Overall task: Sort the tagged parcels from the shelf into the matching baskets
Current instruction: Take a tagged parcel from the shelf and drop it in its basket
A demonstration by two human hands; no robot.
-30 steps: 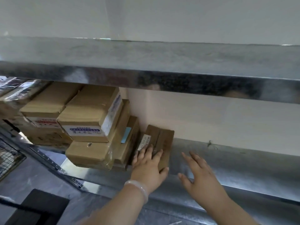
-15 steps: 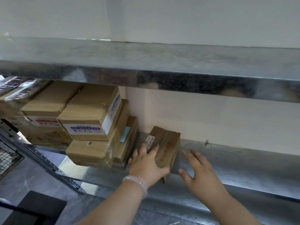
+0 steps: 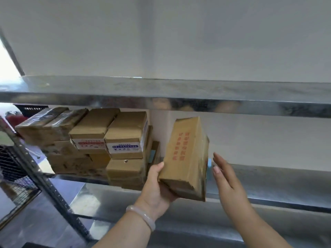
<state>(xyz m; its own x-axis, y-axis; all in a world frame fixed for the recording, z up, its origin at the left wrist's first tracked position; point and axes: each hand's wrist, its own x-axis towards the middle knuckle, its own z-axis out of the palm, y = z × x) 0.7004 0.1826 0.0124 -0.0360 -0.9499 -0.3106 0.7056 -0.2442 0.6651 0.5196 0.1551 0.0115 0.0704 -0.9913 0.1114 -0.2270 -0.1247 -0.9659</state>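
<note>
My left hand point(image 3: 157, 187) grips a brown cardboard parcel point(image 3: 186, 158) with red print on its face, holding it tilted up off the metal shelf point(image 3: 268, 183). A light blue tag point(image 3: 209, 169) shows on the parcel's right side. My right hand point(image 3: 223, 174) hovers just right of the parcel with its fingers spread, and I cannot tell whether it touches the box. A stack of several more brown parcels point(image 3: 123, 136) fills the left part of the same shelf, some with white labels.
An upper metal shelf point(image 3: 179, 93) runs across above the parcels. A dark perforated upright post point(image 3: 44, 183) stands at the left. A wire basket point(image 3: 12, 174) sits beyond the post at the far left. White wall behind.
The parcel has been lifted from lying on the shelf and tipped upright toward me in my left hand. My right hand stayed beside it.
</note>
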